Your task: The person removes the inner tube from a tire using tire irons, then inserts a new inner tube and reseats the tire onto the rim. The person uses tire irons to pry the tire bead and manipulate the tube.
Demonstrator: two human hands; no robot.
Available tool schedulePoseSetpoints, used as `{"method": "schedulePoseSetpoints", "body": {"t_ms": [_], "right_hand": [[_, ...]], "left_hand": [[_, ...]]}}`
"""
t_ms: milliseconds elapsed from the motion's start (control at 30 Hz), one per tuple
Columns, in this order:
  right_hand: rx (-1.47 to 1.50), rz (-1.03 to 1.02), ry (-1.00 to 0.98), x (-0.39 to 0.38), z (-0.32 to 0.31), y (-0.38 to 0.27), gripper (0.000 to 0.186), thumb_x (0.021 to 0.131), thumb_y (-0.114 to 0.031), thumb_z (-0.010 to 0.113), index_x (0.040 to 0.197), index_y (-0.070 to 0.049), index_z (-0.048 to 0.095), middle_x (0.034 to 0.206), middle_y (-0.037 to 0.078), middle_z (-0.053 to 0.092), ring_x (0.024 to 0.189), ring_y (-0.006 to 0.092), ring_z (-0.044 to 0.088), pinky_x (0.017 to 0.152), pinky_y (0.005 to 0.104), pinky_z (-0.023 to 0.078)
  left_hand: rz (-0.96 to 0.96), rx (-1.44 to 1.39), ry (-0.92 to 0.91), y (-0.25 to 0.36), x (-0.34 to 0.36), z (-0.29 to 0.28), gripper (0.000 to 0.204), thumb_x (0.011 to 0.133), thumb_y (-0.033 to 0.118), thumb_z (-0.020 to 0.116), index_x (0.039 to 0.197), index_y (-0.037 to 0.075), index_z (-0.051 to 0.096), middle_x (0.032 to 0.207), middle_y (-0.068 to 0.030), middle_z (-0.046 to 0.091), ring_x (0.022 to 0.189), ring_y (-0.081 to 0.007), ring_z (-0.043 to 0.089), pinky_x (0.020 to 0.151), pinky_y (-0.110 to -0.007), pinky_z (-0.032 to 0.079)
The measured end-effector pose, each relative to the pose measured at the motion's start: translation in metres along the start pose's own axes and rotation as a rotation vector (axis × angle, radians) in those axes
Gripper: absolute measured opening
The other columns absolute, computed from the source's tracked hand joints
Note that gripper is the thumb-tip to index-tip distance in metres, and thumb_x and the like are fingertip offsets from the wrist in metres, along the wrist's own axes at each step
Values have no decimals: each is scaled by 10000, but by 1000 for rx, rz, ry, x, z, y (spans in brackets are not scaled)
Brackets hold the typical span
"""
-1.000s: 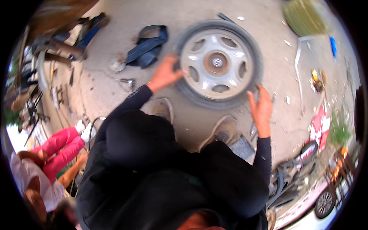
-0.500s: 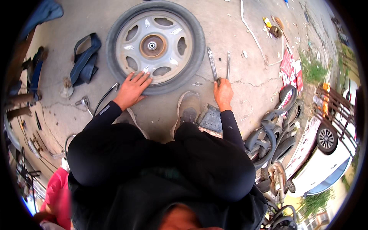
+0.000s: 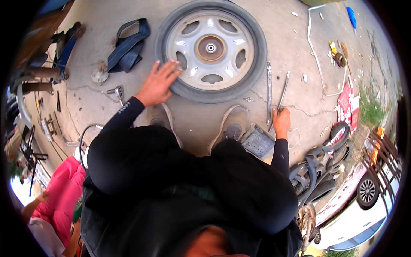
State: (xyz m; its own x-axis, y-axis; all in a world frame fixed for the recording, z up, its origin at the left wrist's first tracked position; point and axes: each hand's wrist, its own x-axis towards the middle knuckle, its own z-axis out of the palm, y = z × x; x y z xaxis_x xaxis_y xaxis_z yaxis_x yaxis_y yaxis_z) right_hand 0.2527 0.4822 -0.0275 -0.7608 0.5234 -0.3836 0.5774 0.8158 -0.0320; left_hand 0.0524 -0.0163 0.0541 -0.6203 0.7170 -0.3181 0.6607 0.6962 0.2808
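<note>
A grey steel wheel [image 3: 231, 47] with a rusty hub and black tyre [image 3: 218, 95] lies flat on the concrete in front of me. My left hand [image 3: 160, 81], fingers spread, hovers at or rests on the tyre's lower-left edge; contact is unclear. At the right, my right hand [image 3: 281, 122] grips a slim metal lever [image 3: 283, 89]. A second metal bar [image 3: 269, 85] lies just left of it. Close by my shoes are a dark metal tray [image 3: 257, 141] and a small metal pin [image 3: 248, 99]. A wrench [image 3: 117, 93] lies left of my left hand.
A folded rubber strip [image 3: 124, 51] lies left of the wheel, near metal machinery [image 3: 38, 85]. A seated person in pink [image 3: 58, 197] is at lower left. Several old tyres [image 3: 321, 171], a white car [image 3: 355, 227] and a bent white tube [image 3: 310, 38] are on the right.
Since a second ago my right hand has left the tyre's side and closed on a lever, now tilted. My left hand has shifted along the tyre's lower edge toward its left. The view has shifted.
</note>
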Motion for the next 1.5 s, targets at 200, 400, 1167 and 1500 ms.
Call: {"method": "schedulePoseSetpoints", "body": {"t_ms": [200,400,1167,1500], "right_hand": [[-27,-44,67,-2,6,-15,268,1030,-280,548,1112,-28,511,1048,262,656,900,480,668,749,557,526],[172,-83,141,-34,-98,-36,216,1028,-220,566,1148,-43,537,857,246,696,774,469,663,688,560,490],[-672,-1028,-227,14,-276,-266,147,885,-148,650,829,-37,729,770,190,692,803,380,711,713,484,575],[-839,-1006,-469,37,-284,-348,142,771,-121,750,870,-20,755,890,204,733,876,400,715,756,467,587]], "left_hand": [[157,-75,66,47,-7,30,800,846,352,760,1498,40,417,1593,-128,384,1507,-286,324,1208,-559,238],[211,-58,142,64,9,40,728,842,327,760,1436,15,479,1429,-137,525,1371,-278,470,1157,-480,336],[159,-267,341,101,38,57,667,706,226,841,1259,-5,548,1261,-155,597,1188,-307,600,964,-419,476],[150,-382,238,110,32,36,637,697,209,838,1226,1,551,1194,-139,604,1116,-306,638,897,-411,507]]}}
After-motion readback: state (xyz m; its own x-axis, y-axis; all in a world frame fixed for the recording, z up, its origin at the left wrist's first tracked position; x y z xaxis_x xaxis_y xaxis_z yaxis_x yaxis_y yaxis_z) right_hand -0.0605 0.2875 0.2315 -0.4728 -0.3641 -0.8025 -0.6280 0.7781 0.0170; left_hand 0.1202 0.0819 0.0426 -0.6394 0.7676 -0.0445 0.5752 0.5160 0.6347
